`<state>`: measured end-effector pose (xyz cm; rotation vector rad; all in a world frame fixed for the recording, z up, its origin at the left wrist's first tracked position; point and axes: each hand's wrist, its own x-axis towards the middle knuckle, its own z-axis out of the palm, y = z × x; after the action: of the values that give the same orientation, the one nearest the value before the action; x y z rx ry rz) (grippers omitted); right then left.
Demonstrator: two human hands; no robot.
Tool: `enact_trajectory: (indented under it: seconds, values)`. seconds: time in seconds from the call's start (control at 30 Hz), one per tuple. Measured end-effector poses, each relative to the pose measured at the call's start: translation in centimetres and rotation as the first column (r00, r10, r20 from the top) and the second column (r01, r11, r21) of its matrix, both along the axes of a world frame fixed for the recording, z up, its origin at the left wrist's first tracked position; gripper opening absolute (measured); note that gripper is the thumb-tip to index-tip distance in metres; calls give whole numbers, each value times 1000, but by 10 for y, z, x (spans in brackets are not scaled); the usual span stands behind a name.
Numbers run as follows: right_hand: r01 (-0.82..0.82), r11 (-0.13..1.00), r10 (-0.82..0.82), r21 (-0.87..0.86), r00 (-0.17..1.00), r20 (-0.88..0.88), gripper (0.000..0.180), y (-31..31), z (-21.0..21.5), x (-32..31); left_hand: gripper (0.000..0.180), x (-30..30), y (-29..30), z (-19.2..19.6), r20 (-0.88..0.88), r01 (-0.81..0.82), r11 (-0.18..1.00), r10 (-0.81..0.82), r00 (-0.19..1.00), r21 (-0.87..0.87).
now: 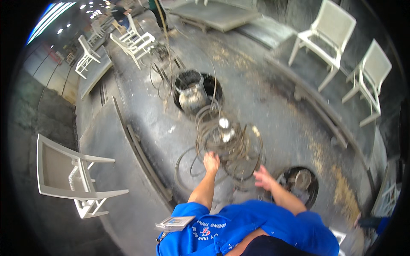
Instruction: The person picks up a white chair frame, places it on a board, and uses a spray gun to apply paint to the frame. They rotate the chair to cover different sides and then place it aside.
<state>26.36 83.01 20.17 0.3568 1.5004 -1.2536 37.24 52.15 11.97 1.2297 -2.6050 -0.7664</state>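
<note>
Rusty brown wire, wound in loose loops, is what the left hand (211, 162) meets: its fingers curl onto the near strands of the wire coil (228, 145), seemingly gripping a loop, though how tight I cannot tell. Right hand (264, 177) hovers just beside the coil's lower right edge, fingers spread apart, holding nothing. Coil sits on the grey concrete floor (273, 106) directly ahead of the person, stacked around an upright shiny metal spindle (225, 128); its axis runs vertical, loops lying roughly flat, a few slack strands spilling out to the left over the floor. Wire looks dull, dark, tangled. Round floor pit with a metal drum (192, 91) lies beyond the coil; a second round pit (299, 183) just right of the right hand. Rectangular clear badge (175, 222) hangs at the blue shirt (239, 230). White chairs (72, 179) stand well apart.
</note>
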Motion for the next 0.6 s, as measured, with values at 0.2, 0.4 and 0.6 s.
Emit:
enact_trajectory:
  seconds: [0.2,0.4,0.6]
  values:
    - [21,998,-19,-67,999,29,107,-3,-4,-16,32,-28,-3,1,416,154,986,-167,894,66]
    - [-57,980,74,-189,994,80,85,10,-7,-34,39,-30,1,-12,549,141,989,-146,823,53]
    - [-59,965,90,-255,990,112,64,3,-16,-32,43,-43,-9,6,651,266,961,-252,716,79]
